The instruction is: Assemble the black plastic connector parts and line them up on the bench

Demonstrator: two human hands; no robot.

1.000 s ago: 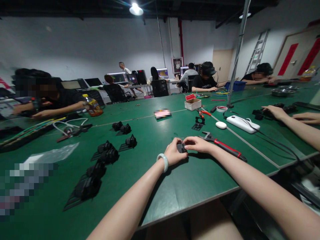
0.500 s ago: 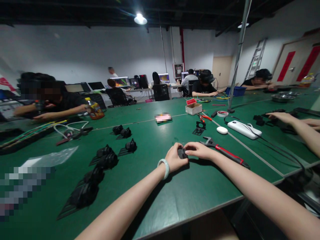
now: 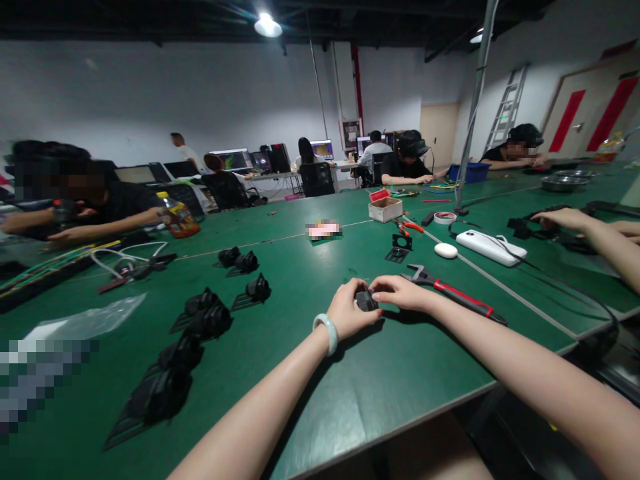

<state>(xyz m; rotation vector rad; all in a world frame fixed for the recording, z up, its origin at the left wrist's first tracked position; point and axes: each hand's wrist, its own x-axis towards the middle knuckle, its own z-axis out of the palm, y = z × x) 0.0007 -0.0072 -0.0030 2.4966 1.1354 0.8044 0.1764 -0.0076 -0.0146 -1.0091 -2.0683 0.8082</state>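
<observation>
Both of my hands meet over a small black part (image 3: 365, 301) just above the green table (image 3: 300, 280). My left hand (image 3: 349, 311), with a pale bangle (image 3: 326, 329) on its wrist, curls its fingers round the part from the left. My right hand (image 3: 403, 293) pinches the same part from the right with fingertips pressed together. An adjustable wrench with a red handle (image 3: 453, 294) lies on the table just right of my right hand.
Several black fan-like parts (image 3: 200, 320) lie in a row on the left, beside a clear plastic bag (image 3: 85, 320). A white power strip (image 3: 493, 247), tape roll (image 3: 444, 217), small box (image 3: 385, 208) and pliers (image 3: 410, 227) lie beyond. Other people sit around the table; a neighbour's arms (image 3: 595, 230) reach in at right.
My hands stay closed on the small black part and have barely shifted. The view has swung slightly. A person at the back has walked to the left.
</observation>
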